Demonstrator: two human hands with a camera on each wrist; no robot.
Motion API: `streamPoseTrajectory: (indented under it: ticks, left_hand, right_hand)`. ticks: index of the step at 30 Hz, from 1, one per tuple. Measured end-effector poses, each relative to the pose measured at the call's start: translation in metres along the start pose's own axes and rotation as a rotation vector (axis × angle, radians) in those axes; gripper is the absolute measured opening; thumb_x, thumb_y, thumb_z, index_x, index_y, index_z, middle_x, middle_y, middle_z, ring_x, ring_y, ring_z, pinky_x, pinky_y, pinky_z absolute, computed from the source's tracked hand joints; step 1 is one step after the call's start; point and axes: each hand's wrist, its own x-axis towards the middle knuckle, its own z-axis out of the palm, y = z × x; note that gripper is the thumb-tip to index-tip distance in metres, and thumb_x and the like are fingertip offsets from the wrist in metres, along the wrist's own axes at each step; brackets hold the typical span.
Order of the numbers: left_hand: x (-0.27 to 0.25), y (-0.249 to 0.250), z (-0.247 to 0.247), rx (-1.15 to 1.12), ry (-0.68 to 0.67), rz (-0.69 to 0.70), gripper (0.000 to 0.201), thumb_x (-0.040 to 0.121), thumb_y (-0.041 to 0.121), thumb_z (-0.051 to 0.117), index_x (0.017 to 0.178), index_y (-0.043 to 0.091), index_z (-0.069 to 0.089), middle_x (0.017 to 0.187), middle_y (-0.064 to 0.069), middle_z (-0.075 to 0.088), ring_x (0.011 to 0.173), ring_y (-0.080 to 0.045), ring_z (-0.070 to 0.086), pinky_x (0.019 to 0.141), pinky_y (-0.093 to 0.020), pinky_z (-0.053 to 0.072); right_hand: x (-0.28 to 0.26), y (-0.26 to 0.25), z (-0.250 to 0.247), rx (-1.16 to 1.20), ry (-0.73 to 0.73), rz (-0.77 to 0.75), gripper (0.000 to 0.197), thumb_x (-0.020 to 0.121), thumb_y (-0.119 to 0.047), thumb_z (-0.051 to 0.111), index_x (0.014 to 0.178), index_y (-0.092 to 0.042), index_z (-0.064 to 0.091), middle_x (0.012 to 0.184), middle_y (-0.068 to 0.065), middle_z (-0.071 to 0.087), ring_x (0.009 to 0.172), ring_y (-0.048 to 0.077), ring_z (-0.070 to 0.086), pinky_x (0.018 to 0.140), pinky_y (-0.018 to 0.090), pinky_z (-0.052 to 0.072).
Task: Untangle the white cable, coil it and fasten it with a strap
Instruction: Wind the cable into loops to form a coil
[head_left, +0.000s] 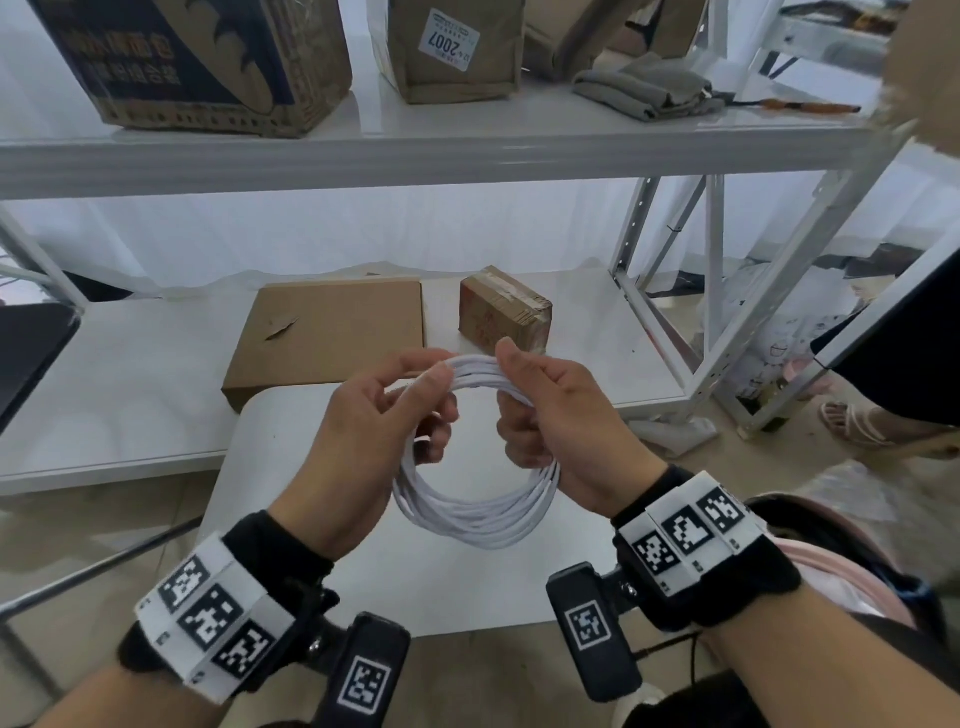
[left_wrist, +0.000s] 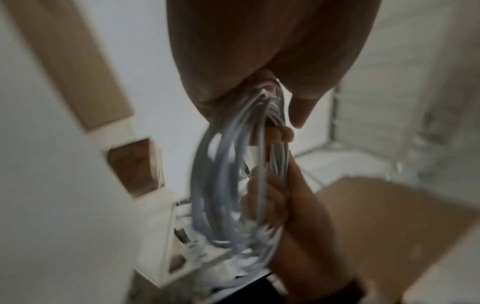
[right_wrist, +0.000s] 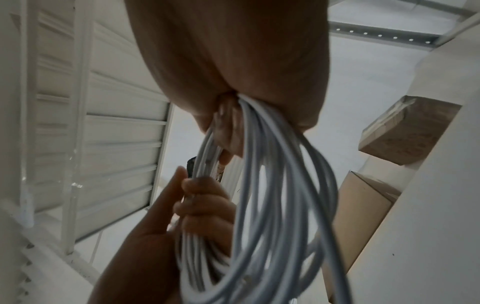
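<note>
Head view: white shelving (head_left: 441, 150), cardboard boxes; white cable (head_left: 478, 514) coiled, held in the air above a white table (head_left: 322, 582), left hand (head_left: 374, 436) and right hand (head_left: 550, 415) both gripping its top. Wrist views: fingers curled round the strands.

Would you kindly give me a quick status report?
Left hand and right hand both grip white cable. Cable coiled, held above table. No strap visible. Nothing obstructing.

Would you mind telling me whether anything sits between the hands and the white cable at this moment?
Nothing visible does. The left hand and the right hand both grip the white cable directly, at the top of its coil. No strap shows in any view.
</note>
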Motion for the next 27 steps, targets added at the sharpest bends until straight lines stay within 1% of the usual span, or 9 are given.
streamPoseTrajectory:
  ticks: [3,7,11,14,16,19,22,25,27]
  left_hand:
    - [-0.002,-0.005,0.006,0.192,0.080,0.111,0.023,0.100,0.032,0.054,0.111,0.022,0.071,0.063,0.000,0.051,0.051,-0.011,0.042,0.045,-0.022,0.036]
    - [0.001,-0.007,0.010,0.140,0.196,0.103,0.026,0.102,0.032,0.053,0.099,0.022,0.077,0.053,0.008,0.035,0.047,-0.009,0.028,0.044,-0.021,0.026]
    - [0.000,-0.005,0.012,0.106,0.197,0.068,0.031,0.103,0.033,0.052,0.088,0.019,0.076,0.052,0.005,0.027,0.045,-0.012,0.022,0.044,-0.023,0.020]
    - [-0.002,-0.006,0.008,0.042,0.209,-0.036,0.043,0.102,0.039,0.052,0.066,0.015,0.055,0.051,0.005,0.026,0.043,-0.011,0.020,0.043,-0.021,0.019]
    - [-0.004,-0.005,0.003,0.012,0.237,-0.063,0.045,0.101,0.041,0.052,0.065,0.016,0.043,0.049,0.007,0.026,0.042,-0.010,0.021,0.040,-0.020,0.020]
    - [-0.007,-0.006,-0.002,0.020,0.283,-0.011,0.046,0.100,0.037,0.057,0.065,0.011,0.040,0.048,0.005,0.025,0.041,-0.012,0.019,0.040,-0.019,0.020]
    - [-0.013,-0.008,-0.007,-0.008,0.320,-0.008,0.051,0.099,0.031,0.060,0.056,0.020,0.035,0.048,0.006,0.025,0.042,-0.012,0.018,0.041,-0.020,0.019]
    - [-0.020,-0.007,-0.016,-0.052,0.287,-0.062,0.040,0.099,0.031,0.059,0.066,0.018,0.043,0.054,0.004,0.027,0.048,-0.013,0.019,0.045,-0.024,0.019]
    - [-0.025,-0.003,-0.024,-0.072,0.274,-0.074,0.032,0.101,0.033,0.056,0.078,0.011,0.056,0.057,0.000,0.035,0.050,-0.013,0.028,0.047,-0.025,0.027]
  right_hand:
    - [0.001,0.002,-0.003,0.041,0.025,0.042,0.045,0.101,-0.039,0.052,0.060,-0.024,0.059,0.069,0.009,0.013,0.053,0.015,0.012,0.048,0.027,0.011]
    - [0.001,0.003,0.002,0.009,-0.017,0.071,0.047,0.099,-0.048,0.051,0.063,-0.020,0.060,0.067,0.008,0.013,0.053,0.016,0.012,0.051,0.030,0.011]
    - [0.001,0.003,0.002,-0.044,-0.047,0.063,0.052,0.099,-0.052,0.048,0.088,-0.004,0.067,0.064,0.007,0.015,0.051,0.016,0.014,0.048,0.027,0.013]
    - [0.002,0.007,0.005,-0.064,-0.046,0.054,0.051,0.100,-0.048,0.047,0.087,-0.001,0.061,0.058,0.002,0.023,0.046,0.014,0.018,0.045,0.023,0.017]
    - [0.002,0.009,0.010,-0.085,-0.043,0.038,0.048,0.101,-0.046,0.048,0.082,-0.002,0.057,0.055,0.000,0.025,0.045,0.013,0.018,0.045,0.023,0.017]
    - [0.004,0.012,0.019,-0.098,-0.055,0.021,0.050,0.100,-0.048,0.047,0.081,-0.003,0.059,0.054,0.000,0.025,0.046,0.014,0.018,0.046,0.025,0.016]
    - [0.004,0.016,0.028,-0.124,-0.048,0.039,0.056,0.098,-0.055,0.046,0.081,-0.005,0.063,0.054,0.000,0.025,0.047,0.015,0.018,0.047,0.027,0.015]
    - [0.006,0.021,0.038,-0.147,-0.017,0.034,0.052,0.100,-0.052,0.045,0.074,-0.009,0.057,0.053,-0.002,0.026,0.045,0.014,0.018,0.046,0.026,0.015]
    - [0.009,0.024,0.045,-0.114,0.025,0.032,0.048,0.101,-0.048,0.048,0.071,-0.010,0.052,0.052,-0.003,0.025,0.044,0.013,0.017,0.045,0.025,0.013]
